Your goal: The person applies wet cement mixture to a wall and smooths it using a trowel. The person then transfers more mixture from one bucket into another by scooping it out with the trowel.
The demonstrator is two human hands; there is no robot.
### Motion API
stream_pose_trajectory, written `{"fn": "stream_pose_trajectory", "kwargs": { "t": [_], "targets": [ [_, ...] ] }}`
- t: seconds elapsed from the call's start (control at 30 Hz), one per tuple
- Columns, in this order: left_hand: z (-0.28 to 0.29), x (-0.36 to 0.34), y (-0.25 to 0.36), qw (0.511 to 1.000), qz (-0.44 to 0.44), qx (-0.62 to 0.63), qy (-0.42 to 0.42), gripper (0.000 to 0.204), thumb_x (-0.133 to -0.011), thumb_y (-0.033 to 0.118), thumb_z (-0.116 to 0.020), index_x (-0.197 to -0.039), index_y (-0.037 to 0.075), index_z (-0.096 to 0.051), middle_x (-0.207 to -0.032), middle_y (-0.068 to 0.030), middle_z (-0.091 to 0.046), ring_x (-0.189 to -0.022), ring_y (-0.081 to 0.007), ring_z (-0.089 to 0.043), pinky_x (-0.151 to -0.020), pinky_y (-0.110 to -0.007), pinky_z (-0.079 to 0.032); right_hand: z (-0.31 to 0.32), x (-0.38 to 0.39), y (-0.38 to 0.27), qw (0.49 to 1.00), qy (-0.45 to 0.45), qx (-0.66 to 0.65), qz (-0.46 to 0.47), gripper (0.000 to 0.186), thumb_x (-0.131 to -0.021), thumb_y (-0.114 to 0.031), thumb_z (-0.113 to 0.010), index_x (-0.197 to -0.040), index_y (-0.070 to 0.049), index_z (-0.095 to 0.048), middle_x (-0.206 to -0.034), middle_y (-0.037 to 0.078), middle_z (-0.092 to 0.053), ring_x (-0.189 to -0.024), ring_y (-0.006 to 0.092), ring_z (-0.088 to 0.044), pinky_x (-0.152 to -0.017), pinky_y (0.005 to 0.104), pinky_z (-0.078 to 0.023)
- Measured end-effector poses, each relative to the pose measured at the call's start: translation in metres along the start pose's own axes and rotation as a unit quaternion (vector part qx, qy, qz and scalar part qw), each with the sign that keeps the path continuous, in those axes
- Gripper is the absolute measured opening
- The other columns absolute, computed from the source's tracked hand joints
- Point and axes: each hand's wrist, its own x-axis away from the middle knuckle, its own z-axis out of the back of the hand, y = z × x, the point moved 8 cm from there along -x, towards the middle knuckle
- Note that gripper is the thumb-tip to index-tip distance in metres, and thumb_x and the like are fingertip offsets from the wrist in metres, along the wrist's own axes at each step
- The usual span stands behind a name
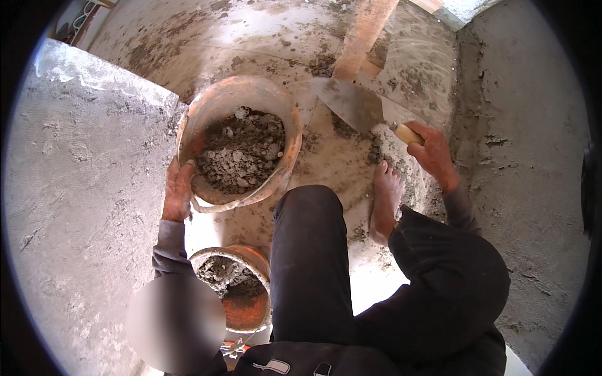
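Observation:
My left hand (179, 188) grips the near left rim of a mud-smeared orange bucket (290, 160), its fingers partly hidden by the bucket wall. Inside lies a heap of crumbly grey mortar (241, 150), filling the lower part. To the right, my right hand (431, 152) is closed round the pale wooden handle of a trowel (354, 103). The broad metal blade points up and to the left, beyond the bucket's right side, with no mortar heap visible on it.
A second orange bucket (244, 312) with mortar stands close on my left. Rough grey plastered walls (88, 169) rise at both sides. A wooden board (364, 34) lies ahead on the mortar-spattered floor (251, 41). My bare foot (387, 197) is below the trowel.

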Motion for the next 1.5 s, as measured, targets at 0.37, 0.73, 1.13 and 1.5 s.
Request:
{"fn": "stream_pose_trajectory", "kwargs": {
  "t": [0.37, 0.73, 1.13, 1.5],
  "targets": [
    [-0.012, 0.005, 0.019, 0.993, -0.053, -0.104, -0.017, 0.049, -0.101, 0.028, -0.047, -0.141, 0.000, -0.043, -0.134, -0.0127, -0.052, -0.121, -0.0213, -0.049, -0.105, -0.035, -0.039, -0.064, 0.024, 0.076, 0.970, -0.235, -0.010, -0.062, 0.028, -0.071, -0.030, -0.072, -0.084, -0.006, -0.068, -0.075, 0.013, -0.068, -0.072, 0.0316, -0.066, -0.066, 0.0408, -0.049],
    [-0.005, 0.004, 0.014, 0.991, -0.019, -0.132, 0.001, 0.049, -0.100, 0.027, -0.046, -0.139, -0.003, -0.044, -0.131, -0.0135, -0.053, -0.116, -0.0222, -0.051, -0.103, -0.034, -0.039, -0.072, -0.045, 0.086, 0.987, -0.136, 0.080, -0.018, 0.025, -0.077, -0.027, -0.071, -0.090, -0.006, -0.068, -0.083, 0.019, -0.067, -0.082, 0.0384, -0.065, -0.074, 0.0476, -0.049],
    [-0.011, 0.003, 0.017, 0.996, -0.056, -0.073, -0.007, 0.044, -0.099, 0.020, -0.047, -0.139, 0.001, -0.045, -0.127, -0.0084, -0.057, -0.114, -0.0173, -0.053, -0.101, -0.032, -0.042, -0.081, -0.014, 0.066, 0.994, -0.053, 0.087, -0.044, 0.024, -0.081, -0.027, -0.071, -0.097, -0.009, -0.068, -0.083, 0.017, -0.068, -0.079, 0.0361, -0.066, -0.070, 0.0443, -0.051],
    [-0.004, 0.004, 0.008, 1.000, -0.005, 0.011, 0.014, 0.043, -0.099, 0.022, -0.050, -0.138, 0.002, -0.047, -0.123, -0.0077, -0.057, -0.107, -0.0172, -0.054, -0.097, -0.032, -0.044, 0.000, 0.018, -0.014, 0.998, 0.025, -0.038, -0.053, 0.031, -0.075, -0.021, -0.067, -0.104, -0.008, -0.069, -0.077, 0.013, -0.067, -0.068, 0.0289, -0.066, -0.062, 0.0382, -0.050]
  ]
}}
